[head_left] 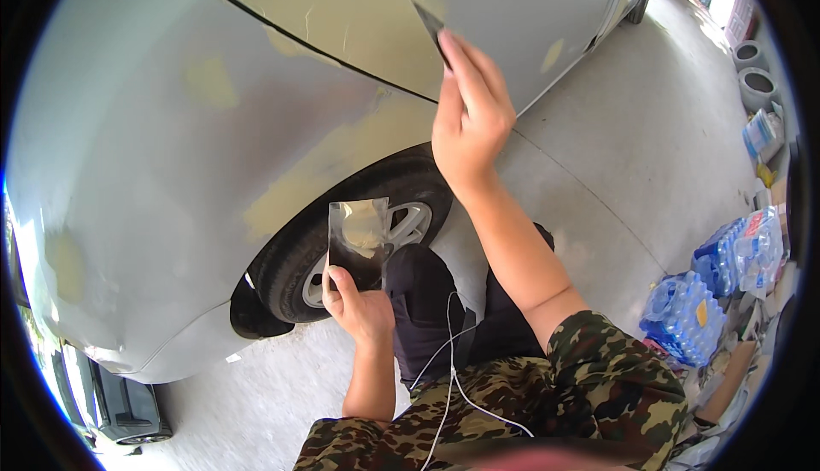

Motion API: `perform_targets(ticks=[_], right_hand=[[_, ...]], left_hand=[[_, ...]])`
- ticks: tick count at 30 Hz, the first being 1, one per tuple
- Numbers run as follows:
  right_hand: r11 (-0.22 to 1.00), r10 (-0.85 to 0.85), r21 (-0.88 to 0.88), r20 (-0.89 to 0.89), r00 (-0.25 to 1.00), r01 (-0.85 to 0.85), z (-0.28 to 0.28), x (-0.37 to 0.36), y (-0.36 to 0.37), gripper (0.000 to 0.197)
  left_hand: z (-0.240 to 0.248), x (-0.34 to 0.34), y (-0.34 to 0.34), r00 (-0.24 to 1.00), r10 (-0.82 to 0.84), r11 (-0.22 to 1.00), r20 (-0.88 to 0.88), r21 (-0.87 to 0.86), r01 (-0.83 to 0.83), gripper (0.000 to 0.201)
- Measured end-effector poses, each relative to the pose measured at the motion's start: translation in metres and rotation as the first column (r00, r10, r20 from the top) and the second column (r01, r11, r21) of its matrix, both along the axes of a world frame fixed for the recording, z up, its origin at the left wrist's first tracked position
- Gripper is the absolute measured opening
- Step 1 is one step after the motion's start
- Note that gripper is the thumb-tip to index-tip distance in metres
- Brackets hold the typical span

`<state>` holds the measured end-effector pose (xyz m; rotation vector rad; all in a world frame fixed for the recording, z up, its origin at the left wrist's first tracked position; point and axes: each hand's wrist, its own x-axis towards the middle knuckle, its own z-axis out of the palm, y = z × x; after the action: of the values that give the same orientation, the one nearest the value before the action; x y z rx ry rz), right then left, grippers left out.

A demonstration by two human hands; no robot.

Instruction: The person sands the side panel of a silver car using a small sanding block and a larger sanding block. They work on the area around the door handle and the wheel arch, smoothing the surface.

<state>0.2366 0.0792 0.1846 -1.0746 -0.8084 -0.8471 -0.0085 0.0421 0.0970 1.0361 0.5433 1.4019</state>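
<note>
My left hand (362,309) grips the lower edge of a dark, flat mixing board (343,253) in front of the car's wheel (410,223), thumb on its face. Yellowish filler (363,230) lies smeared on the board. Raised ahead of it, my right hand (478,125) is closed on a thin, dark putty spreader (433,31). The spreader's tip is near the grey door (504,1); whether it touches I cannot tell. Pale yellow filler patches cover part of the door and the fender (154,189), one along the wheel arch (316,172).
Shrink-wrapped packs of bottles (686,317) stand on the concrete floor (598,181) at the right, beside assorted clutter. Grey cylinders (756,87) are farther back. Another dark vehicle (128,403) shows at lower left. A white cable (451,360) hangs over my lap.
</note>
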Motion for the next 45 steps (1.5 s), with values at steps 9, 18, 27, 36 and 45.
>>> perform_targets(ticks=[9,18,27,36,45], right_hand=[[0.995,-0.041,-0.085,0.064,0.997,0.047,0.013,-0.036,0.015,0.037],[0.982,-0.162,0.097,0.004,0.987,0.161,0.052,0.003,0.019,0.034],[0.999,-0.048,0.014,0.094,0.994,0.047,0.035,-0.038,0.012,0.043],[0.987,-0.151,0.076,0.110,0.982,0.143,0.071,-0.019,0.033,0.030],[0.984,-0.169,0.075,0.073,0.983,0.164,0.065,-0.008,0.017,0.040]], left_hand=[[-0.003,0.001,-0.003,0.998,-0.049,0.999,0.044,0.005,0.049,0.050],[-0.002,-0.005,-0.012,0.996,-0.077,0.997,0.036,0.004,0.077,0.049],[-0.002,-0.006,-0.013,0.996,-0.080,0.997,0.050,0.011,0.079,0.049],[-0.002,-0.009,-0.016,0.996,-0.073,0.997,0.046,-0.004,0.073,0.047],[-0.005,-0.009,-0.016,0.994,-0.096,0.995,0.053,-0.012,0.097,0.042]])
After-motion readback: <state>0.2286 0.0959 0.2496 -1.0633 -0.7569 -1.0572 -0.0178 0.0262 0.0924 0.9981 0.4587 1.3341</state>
